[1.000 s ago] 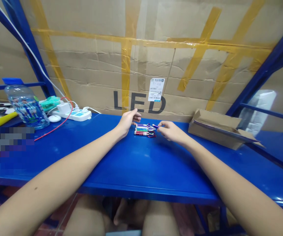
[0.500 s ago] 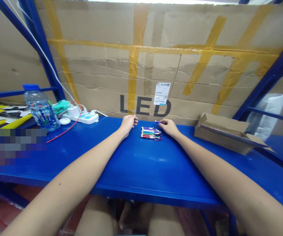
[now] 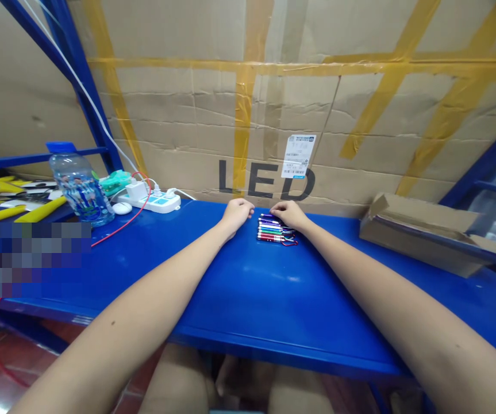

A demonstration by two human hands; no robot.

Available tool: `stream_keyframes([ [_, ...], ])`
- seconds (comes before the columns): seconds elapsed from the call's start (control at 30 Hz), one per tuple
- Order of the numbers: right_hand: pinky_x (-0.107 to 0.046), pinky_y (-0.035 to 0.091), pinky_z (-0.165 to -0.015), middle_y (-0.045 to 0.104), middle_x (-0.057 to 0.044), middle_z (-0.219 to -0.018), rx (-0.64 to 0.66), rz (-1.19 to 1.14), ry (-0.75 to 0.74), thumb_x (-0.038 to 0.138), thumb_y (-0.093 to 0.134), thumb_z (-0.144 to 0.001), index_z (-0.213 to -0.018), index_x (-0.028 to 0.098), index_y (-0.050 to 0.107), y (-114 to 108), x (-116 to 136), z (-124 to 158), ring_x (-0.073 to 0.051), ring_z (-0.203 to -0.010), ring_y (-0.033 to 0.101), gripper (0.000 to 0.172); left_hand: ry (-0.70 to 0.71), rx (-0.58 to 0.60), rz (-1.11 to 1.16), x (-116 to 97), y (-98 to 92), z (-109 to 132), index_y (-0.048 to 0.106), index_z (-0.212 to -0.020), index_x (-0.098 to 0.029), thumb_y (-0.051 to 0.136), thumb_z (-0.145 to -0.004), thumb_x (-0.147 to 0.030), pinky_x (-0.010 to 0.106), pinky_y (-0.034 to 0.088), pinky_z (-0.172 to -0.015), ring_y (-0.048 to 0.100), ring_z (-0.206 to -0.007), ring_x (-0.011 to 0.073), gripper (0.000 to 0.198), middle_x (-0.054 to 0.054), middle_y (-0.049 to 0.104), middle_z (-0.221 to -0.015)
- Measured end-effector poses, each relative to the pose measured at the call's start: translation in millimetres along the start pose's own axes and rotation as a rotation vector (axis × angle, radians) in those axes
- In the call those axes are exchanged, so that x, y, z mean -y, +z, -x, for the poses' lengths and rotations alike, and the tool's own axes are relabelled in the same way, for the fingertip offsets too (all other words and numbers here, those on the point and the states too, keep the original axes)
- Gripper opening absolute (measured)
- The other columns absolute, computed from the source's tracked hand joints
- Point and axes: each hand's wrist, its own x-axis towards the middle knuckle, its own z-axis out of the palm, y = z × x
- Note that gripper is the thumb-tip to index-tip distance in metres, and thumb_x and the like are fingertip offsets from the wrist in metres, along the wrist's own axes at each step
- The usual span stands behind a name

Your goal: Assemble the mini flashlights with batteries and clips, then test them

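Several small metallic tube keychain flashlights lie side by side in a row on the blue table, with clip ends toward the right. A red keychain flashlight is nearest to me, followed by green, blue and purple ones. At the far end of the row, the fingers of my right hand pinch the right end of a purple keychain flashlight. My left hand rests just left of the row, fingers curled inward, with nothing visible in them.
A large cardboard box marked LED stands behind the table. At right lies an open cardboard box. On the left are a water bottle, a white power strip, a red cable and yellow-handled tools.
My right hand has moved left and set the purple keychain flashlight against the far end of the row. My left hand stays curled beside it. The whole view has shifted slightly.
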Motion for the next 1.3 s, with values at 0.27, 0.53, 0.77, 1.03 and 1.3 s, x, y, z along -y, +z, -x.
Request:
stream_keyframes([
  [0.27, -0.026, 0.048, -0.073, 0.075, -0.008, -0.082, 0.069, -0.03, -0.046, 0.021, 0.063, -0.079, -0.081, 0.012, 0.075, 4.7, 8.0, -0.3, -0.017, -0.076, 0.064, 0.015, 0.028, -0.009, -0.028, 2.6, -3.5, -1.6, 0.065, -0.068, -0.016, 0.057, -0.074, -0.015, 0.026, 0.044, -0.062, 0.058, -0.064, 0.014, 0.01, 0.005, 0.067, -0.072],
  [0.53, -0.027, 0.048, -0.069, 0.073, -0.006, -0.077, 0.148, -0.087, -0.044, 0.022, 0.064, -0.074, -0.077, 0.013, 0.075, -10.9, 6.5, 5.9, -0.016, -0.071, 0.062, 0.015, 0.036, 0.005, -0.059, 4.4, -4.3, -0.9, 0.066, -0.069, -0.017, 0.058, -0.073, -0.015, 0.027, 0.044, -0.062, 0.059, -0.066, 0.0149, 0.009, 0.005, 0.068, -0.073],
  [0.77, -0.027, 0.048, -0.07, 0.073, -0.005, -0.076, 0.151, -0.136, -0.029, 0.027, 0.067, -0.072, -0.08, 0.013, 0.077, -11.9, 3.3, 12.4, -0.016, -0.071, 0.061, 0.019, 0.043, 0.027, -0.07, 5.0, -3.9, 0.1, 0.066, -0.069, -0.016, 0.058, -0.074, -0.015, 0.027, 0.044, -0.062, 0.059, -0.065, 0.0143, 0.009, 0.005, 0.067, -0.074],
  [1.03, -0.029, 0.05, -0.075, 0.076, -0.008, -0.086, 0.13, -0.163, -0.056, 0.023, 0.066, -0.077, -0.085, 0.013, 0.078, -9.6, 9.3, 15.7, -0.018, -0.077, 0.065, 0.018, 0.041, 0.034, -0.084, 10.4, -4.9, -4.7, 0.065, -0.071, -0.017, 0.058, -0.076, -0.017, 0.027, 0.045, -0.064, 0.059, -0.066, 0.0149, 0.009, 0.005, 0.068, -0.076],
  [1.3, -0.028, 0.046, -0.098, 0.072, -0.01, -0.115, -0.096, 0.255, 0.085, 0.006, 0.044, -0.084, -0.107, 0.014, 0.076, -29.6, -22.4, 33.0, -0.021, -0.108, 0.064, 0.04, 0.302, 0.014, -0.512, 26.5, -23.3, -11.9, 0.067, -0.071, -0.02, 0.06, -0.076, -0.015, 0.035, 0.047, -0.091, 0.062, -0.088, 0.0242, 0.011, 0.008, 0.07, -0.086],
])
